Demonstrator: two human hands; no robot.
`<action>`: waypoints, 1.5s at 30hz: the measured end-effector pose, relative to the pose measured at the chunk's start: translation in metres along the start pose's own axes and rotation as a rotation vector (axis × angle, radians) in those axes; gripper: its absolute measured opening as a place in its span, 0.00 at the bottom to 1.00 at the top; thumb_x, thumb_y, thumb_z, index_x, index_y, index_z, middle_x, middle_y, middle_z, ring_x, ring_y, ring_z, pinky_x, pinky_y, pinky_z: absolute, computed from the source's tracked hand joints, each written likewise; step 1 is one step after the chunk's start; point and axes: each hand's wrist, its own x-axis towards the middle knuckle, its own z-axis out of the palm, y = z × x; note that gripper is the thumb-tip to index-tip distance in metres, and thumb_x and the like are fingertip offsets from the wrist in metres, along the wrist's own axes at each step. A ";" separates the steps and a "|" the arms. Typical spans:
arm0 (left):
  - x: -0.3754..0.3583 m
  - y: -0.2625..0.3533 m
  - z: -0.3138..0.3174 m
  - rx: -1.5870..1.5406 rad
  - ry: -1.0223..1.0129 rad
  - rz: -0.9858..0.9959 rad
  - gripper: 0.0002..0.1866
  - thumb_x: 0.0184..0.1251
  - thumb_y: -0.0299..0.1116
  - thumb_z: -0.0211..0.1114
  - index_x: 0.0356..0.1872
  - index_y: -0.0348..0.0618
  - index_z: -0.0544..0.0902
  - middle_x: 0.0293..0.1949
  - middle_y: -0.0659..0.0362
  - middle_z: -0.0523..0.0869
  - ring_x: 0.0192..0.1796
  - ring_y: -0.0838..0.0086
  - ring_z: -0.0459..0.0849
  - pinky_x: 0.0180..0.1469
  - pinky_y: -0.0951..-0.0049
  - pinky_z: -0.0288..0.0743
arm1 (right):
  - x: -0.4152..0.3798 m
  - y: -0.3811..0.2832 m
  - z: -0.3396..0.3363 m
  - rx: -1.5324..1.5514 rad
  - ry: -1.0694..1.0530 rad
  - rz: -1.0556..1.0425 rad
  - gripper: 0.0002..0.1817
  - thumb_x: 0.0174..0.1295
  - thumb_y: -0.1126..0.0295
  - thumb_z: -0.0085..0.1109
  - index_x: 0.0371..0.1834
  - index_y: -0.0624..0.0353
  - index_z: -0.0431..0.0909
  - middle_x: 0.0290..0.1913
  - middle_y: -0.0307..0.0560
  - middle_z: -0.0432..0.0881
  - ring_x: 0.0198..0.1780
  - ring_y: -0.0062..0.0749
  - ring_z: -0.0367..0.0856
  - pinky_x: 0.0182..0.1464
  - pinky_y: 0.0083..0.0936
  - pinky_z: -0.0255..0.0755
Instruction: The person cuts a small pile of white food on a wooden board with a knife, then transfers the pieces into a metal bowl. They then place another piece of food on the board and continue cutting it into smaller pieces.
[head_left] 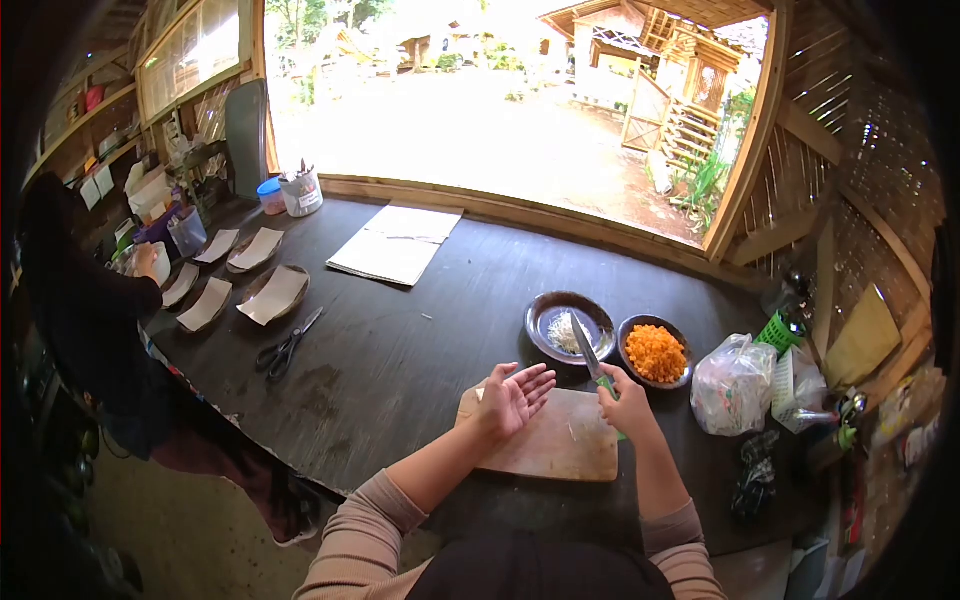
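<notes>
My right hand [624, 402] is closed round the green handle of a knife [586, 349], whose blade points up over a dark plate [541, 312]. On that plate lies a small heap of thin whitish shreds [563, 331]. My left hand [517, 397] is held palm up with its fingers stretched out, above the left part of a wooden cutting board [560, 450]. A few pale slivers show on the board. Beside the plate, to the right, a dark bowl [683, 380] holds orange diced pieces [655, 352], perhaps carrot.
A stuffed plastic bag [733, 385] and a white basket [797, 390] stand at the right. Black scissors [287, 347] lie at left, near several paper-lined plates [274, 295]. Paper sheets [390, 245] lie by the window. Another person [90, 320] works at the left edge.
</notes>
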 end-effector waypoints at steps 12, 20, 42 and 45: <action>-0.024 -0.035 0.009 2.239 -0.183 0.464 0.27 0.69 0.45 0.56 0.67 0.49 0.73 0.64 0.52 0.72 0.67 0.56 0.69 0.61 0.46 0.64 | -0.101 0.022 -0.052 0.160 -0.279 0.123 0.21 0.67 0.72 0.60 0.64 0.59 0.77 0.26 0.40 0.82 0.22 0.16 0.77 0.26 0.18 0.72; -0.027 -0.037 0.013 2.246 -0.178 0.232 0.31 0.72 0.51 0.49 0.73 0.53 0.66 0.74 0.48 0.56 0.74 0.42 0.56 0.66 0.30 0.48 | -0.133 0.035 -0.055 0.261 -0.238 0.240 0.21 0.69 0.71 0.58 0.65 0.62 0.75 0.28 0.44 0.83 0.22 0.19 0.78 0.25 0.19 0.73; -0.021 -0.029 0.006 2.151 -0.223 0.457 0.15 0.64 0.45 0.62 0.49 0.55 0.86 0.65 0.59 0.74 0.71 0.58 0.65 0.62 0.30 0.51 | -0.128 0.047 -0.049 0.374 -0.326 0.262 0.22 0.70 0.72 0.59 0.66 0.59 0.74 0.31 0.43 0.83 0.23 0.19 0.77 0.28 0.19 0.74; -0.020 -0.032 0.003 2.132 -0.210 0.496 0.15 0.64 0.45 0.62 0.48 0.55 0.87 0.65 0.60 0.75 0.71 0.60 0.66 0.61 0.29 0.51 | -0.130 0.046 -0.050 0.370 -0.313 0.280 0.22 0.70 0.72 0.59 0.67 0.59 0.74 0.31 0.43 0.83 0.24 0.19 0.77 0.28 0.19 0.74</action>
